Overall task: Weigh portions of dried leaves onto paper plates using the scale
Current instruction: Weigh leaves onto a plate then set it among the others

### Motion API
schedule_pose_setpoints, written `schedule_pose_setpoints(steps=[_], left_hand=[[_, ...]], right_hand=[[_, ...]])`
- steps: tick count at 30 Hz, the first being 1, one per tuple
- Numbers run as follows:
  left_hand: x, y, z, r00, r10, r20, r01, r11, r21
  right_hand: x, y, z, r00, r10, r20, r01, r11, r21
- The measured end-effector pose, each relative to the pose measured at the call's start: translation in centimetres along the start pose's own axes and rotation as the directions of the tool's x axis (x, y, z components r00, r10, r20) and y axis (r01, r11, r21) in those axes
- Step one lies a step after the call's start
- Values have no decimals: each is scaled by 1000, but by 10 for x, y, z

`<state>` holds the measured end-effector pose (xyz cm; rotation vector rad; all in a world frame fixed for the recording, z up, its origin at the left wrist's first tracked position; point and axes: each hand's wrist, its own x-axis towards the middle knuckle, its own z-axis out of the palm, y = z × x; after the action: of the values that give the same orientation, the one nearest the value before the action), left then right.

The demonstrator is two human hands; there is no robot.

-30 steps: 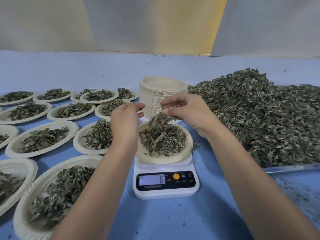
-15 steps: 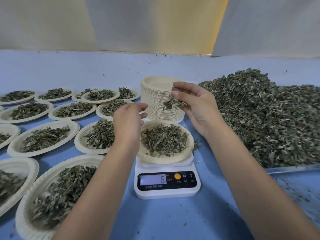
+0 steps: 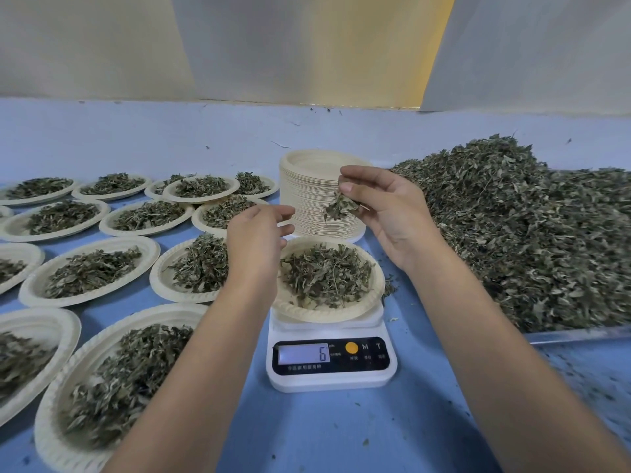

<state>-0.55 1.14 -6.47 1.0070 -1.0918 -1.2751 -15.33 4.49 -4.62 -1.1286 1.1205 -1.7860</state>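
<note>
R hand (image 3: 392, 213) is pinching a small tuft of dried leaves (image 3: 338, 206) just above the paper plate (image 3: 341, 314), which is sitting w/ its portion on the scale (image 3: 331, 378), display showing 6. L hand (image 3: 256, 240) is hovering at the plate's left rim, fingers loose, holding nothing.
</note>
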Motion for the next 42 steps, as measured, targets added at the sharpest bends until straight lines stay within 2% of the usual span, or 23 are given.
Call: schedule_pose_setpoints(steps=[21,42], left_hand=[[1,-1,0,1000,-9,1,9,1000,-9],[-2,-1,2,1000,-22,15,22,999,25]], right_hand=[[-1,7,3,996,25,88,-19,997,-71],[-3,5,6,991,-17,135,18,1000,-8]])
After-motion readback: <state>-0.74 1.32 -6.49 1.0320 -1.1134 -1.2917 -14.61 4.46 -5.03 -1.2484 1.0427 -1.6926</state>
